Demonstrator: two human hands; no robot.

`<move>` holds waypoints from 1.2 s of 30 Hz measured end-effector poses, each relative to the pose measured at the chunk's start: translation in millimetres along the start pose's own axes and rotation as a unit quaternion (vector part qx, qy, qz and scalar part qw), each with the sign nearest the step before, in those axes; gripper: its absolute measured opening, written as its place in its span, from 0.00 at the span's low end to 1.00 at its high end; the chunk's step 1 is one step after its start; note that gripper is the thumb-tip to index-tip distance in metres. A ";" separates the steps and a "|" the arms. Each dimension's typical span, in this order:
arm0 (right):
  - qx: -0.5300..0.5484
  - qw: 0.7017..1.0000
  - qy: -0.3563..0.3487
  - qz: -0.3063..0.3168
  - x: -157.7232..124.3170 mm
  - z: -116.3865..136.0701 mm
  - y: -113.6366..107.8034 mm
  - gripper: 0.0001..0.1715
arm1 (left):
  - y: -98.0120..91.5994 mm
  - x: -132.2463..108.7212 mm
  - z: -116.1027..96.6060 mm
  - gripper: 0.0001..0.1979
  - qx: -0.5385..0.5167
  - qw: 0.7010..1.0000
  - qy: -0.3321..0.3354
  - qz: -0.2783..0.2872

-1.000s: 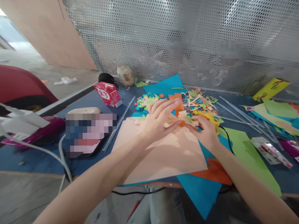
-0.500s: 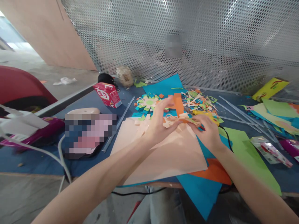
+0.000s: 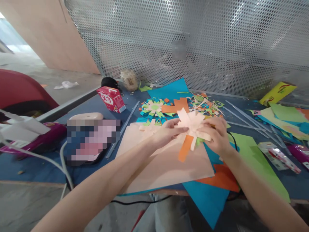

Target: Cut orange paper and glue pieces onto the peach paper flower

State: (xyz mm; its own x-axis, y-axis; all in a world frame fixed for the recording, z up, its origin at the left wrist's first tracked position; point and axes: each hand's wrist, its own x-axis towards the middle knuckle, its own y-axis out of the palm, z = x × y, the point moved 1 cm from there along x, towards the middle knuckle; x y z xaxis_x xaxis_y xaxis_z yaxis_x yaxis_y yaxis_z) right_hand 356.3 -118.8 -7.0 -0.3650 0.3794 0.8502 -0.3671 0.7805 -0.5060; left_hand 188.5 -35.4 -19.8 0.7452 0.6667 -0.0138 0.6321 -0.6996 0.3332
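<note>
Between my two hands is a paper flower (image 3: 190, 120) with pale peach strips facing up and orange and green strips sticking out from beneath. My left hand (image 3: 169, 130) grips its left side, thumb near the centre. With bent fingers, my right hand (image 3: 216, 133) pinches its right edge. Under them lies a peach paper sheet (image 3: 159, 164). Another layered paper flower (image 3: 154, 108), blue, peach and green, rests just behind my left hand. A smaller peach and green paper flower (image 3: 149, 128) lies on the sheet's upper left, partly covered.
Cut paper scraps (image 3: 205, 104) are heaped behind my right hand. Clear glue sticks (image 3: 253, 122) lie to the right, near a green sheet (image 3: 251, 161). A red box (image 3: 112, 99) and a phone (image 3: 94, 141) stand at left. A perforated metal panel (image 3: 193, 45) rises behind the table.
The paper flower, formerly edge-on between my fingers, is now turned so its peach face shows. My left hand has lowered and closed on it; the orange strips have swung round.
</note>
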 end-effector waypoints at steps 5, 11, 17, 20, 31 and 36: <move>-0.085 0.988 0.132 0.002 -2.2 -23.4 0.3 0.18 | -9.4 5.8 -0.7 0.16 -0.025 0.991 0.062 -0.116; -0.263 0.786 0.476 0.295 -21.8 -56.8 3.5 0.23 | -18.1 10.9 0.0 0.15 -0.025 0.982 0.097 -0.159; -0.160 0.689 0.577 0.409 -23.7 -68.5 3.9 0.42 | -17.6 11.1 1.2 0.17 -0.029 0.971 0.101 -0.213; -0.156 0.697 0.574 0.400 -22.5 -68.3 6.2 0.44 | -15.5 10.5 1.8 0.18 -0.028 0.974 0.094 -0.206; -0.227 0.784 0.529 0.232 -9.4 -50.3 -4.6 0.32 | -16.6 11.6 1.7 0.14 -0.003 0.980 0.128 -0.154; -0.241 0.893 0.369 0.097 -6.2 -31.3 -1.2 0.28 | -19.3 13.1 5.3 0.15 0.007 0.979 0.103 -0.178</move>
State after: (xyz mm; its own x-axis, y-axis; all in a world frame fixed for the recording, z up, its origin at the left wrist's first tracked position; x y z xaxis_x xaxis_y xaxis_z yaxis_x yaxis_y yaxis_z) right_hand 385.8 -106.5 -7.1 0.3461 0.6158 0.7078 0.1165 0.7204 -0.6837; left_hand 187.2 -14.5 -31.4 0.4198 0.9054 0.0639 0.8474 -0.4162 0.3298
